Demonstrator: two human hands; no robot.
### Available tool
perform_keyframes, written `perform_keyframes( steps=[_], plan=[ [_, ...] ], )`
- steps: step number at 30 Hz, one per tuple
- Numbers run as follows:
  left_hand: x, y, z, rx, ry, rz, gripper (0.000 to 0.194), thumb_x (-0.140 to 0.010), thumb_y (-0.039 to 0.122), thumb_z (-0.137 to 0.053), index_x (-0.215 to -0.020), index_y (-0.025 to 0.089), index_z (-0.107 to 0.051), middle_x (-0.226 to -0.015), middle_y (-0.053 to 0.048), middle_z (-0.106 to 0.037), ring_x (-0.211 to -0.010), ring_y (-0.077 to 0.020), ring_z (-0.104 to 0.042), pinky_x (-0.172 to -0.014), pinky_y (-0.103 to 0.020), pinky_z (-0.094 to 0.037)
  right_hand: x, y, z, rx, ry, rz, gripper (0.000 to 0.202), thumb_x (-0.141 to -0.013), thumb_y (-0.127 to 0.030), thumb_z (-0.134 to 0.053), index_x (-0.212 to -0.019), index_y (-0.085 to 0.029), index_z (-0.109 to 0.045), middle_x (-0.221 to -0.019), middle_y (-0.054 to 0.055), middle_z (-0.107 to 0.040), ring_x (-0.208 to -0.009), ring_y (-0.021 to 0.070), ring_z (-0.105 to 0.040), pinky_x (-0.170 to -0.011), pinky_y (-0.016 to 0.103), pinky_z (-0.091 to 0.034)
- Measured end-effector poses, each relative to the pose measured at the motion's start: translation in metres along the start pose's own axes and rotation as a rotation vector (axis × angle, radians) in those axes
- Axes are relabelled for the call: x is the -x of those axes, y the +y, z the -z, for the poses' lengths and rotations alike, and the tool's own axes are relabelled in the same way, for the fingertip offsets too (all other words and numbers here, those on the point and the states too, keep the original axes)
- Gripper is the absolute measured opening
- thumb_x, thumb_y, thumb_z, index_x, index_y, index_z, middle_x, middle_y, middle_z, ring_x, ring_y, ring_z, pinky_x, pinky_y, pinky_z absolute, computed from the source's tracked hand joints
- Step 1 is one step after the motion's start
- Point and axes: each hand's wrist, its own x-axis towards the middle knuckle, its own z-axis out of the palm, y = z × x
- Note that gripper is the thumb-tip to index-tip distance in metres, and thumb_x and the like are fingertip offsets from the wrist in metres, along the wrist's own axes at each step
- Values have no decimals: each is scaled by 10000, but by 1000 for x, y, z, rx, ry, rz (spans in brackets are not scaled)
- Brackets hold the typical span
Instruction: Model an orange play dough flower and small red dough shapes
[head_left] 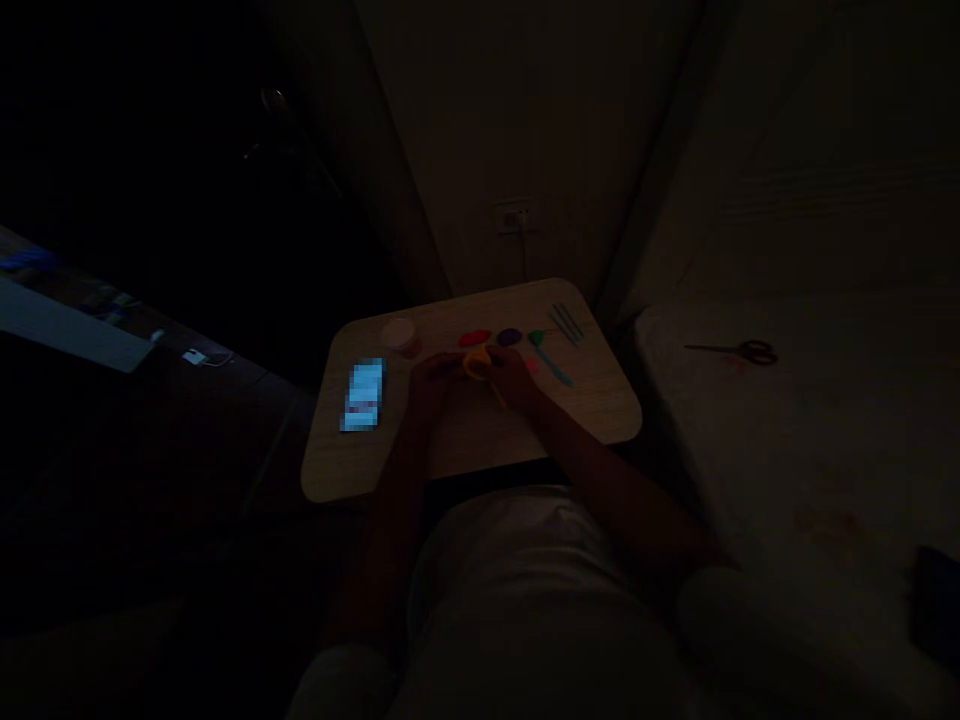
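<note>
In dim light, a yellow-orange ring-shaped piece [477, 361] is between my two hands, just above the small table; I cannot make out its material. My left hand [433, 376] pinches its left side. My right hand [513, 376] closes on its right side, and a thin yellow strip [499, 396] hangs below those fingers. Just beyond my hands lie a red lump [475, 338] and a dark purple lump [509, 337]. A green lump [537, 338] touches the end of a blue stick-like tool [556, 368]. Near my right hand is a pink piece [532, 366].
The wooden-topped table [330, 470] also carries a lit phone [364, 394], a pale tub [400, 336] and several thin sticks [568, 324]. Behind it, a cord runs from a wall socket [516, 217]. Scissors [739, 351] lie on the pale surface at right.
</note>
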Motion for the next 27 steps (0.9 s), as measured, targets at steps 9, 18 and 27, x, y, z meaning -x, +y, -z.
perform_keyframes(
  steps=[9,18,27],
  plan=[
    [0,0,3,-8,-46,-75,178,-715,314,-831,-836,187,-801,-915,-62,-768,-889,-212,-705,-833,-323,-572,1,-1,-2,-9,35,-13,425,-731,-591,-762,-793,-182,-666,-783,23,-647,-755,182,-590,-679,300,-484],
    [-1,-3,2,35,-60,-98,223,-662,328,-888,-820,196,-803,-909,-63,-743,-884,-206,-692,-834,-333,-565,2,-4,-2,-33,15,-29,421,-735,-584,-748,-790,-177,-658,-794,30,-644,-759,188,-597,-680,307,-476],
    [-2,-4,2,-10,-24,-135,154,-685,316,-847,-734,197,-761,-824,-35,-697,-812,-178,-645,-772,-304,-528,2,-5,-1,51,-1,-23,428,-737,-599,-732,-736,-192,-598,-735,7,-591,-704,159,-538,-626,274,-430]
  ],
)
